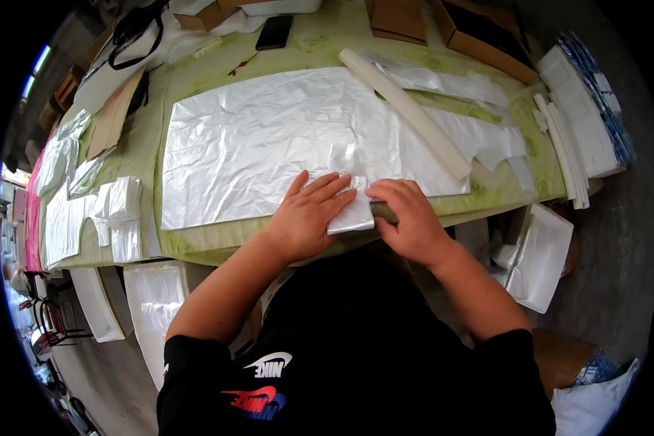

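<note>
A stack of thin white plastic bags [254, 138] lies flat and wrinkled across the table before me. My left hand [309, 211] rests palm down with fingers stretched out at its near edge, pressing on a narrow folded piece of white plastic [352, 218]. My right hand [412, 221] is closed round a short grey-brown rod [384, 211], whose left end meets that folded plastic. Whether the plastic wraps round the rod or only touches it, I cannot tell. A long cream-coloured tube [407, 112] lies slantwise over the right part of the stack.
Folded white bags [120, 207] sit at the left of the green-covered table [185, 247]. A black phone [275, 33] and cardboard boxes [479, 40] lie along the far side. White tubs [541, 258] stand below the front edge. Thin white rods [562, 149] lie at the right.
</note>
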`<state>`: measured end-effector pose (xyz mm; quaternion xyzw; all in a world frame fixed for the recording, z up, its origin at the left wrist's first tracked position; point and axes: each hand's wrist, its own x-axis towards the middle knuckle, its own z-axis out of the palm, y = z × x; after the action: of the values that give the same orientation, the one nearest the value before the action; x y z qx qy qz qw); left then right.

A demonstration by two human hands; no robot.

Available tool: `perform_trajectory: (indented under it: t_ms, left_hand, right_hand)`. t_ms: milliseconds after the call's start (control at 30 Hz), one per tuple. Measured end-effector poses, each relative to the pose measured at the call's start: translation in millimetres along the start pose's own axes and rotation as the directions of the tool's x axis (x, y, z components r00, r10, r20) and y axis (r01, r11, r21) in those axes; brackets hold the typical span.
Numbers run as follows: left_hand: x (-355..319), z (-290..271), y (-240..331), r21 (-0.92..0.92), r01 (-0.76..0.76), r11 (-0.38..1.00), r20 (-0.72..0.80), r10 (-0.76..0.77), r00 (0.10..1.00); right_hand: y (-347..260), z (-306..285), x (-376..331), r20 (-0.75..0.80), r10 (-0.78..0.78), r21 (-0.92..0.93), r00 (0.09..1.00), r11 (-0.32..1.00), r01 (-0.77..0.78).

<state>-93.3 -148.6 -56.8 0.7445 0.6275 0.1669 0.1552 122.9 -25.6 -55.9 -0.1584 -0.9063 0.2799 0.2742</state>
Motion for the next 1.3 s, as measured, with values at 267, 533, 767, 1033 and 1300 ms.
perform_trajectory:
  t_ms: [267, 533, 767, 1033, 1300]
  left_hand:
    - [10.8, 16.7, -18.5, -0.191, 0.068, 0.979, -0.347, -0.132, 0.928]
    - [19.5, 15.4, -17.3, -0.131, 0.258, 0.957, -0.464, -0.289, 0.837]
    - [23.1, 12.5, -13.9, -0.079, 0.368, 0.926, -0.357, -0.371, 0.857]
    - [30.6, 22.9, -2.2, 0.166, 0.211, 0.963, -0.34, -0.144, 0.929]
    - [0.1, 8.6, 7.0, -0.186, 0.08, 0.979, -0.419, -0.153, 0.895]
  right_hand:
    - [24.3, 23.5, 25.3, -0.005, 0.132, -0.138, 0.991, 0.982, -0.132]
    - [19.3, 38.0, 28.9, -0.093, 0.169, -0.339, 0.981, 0.921, -0.191]
    - [14.4, 36.5, 34.9, -0.01, 0.259, -0.401, 0.966, 0.884, -0.241]
    - [9.6, 28.6, 44.2, 0.091, 0.407, -0.358, 0.909, 0.865, -0.352]
    - [7.6, 7.0, 71.3, 0.288, 0.507, -0.353, 0.812, 0.845, -0.402]
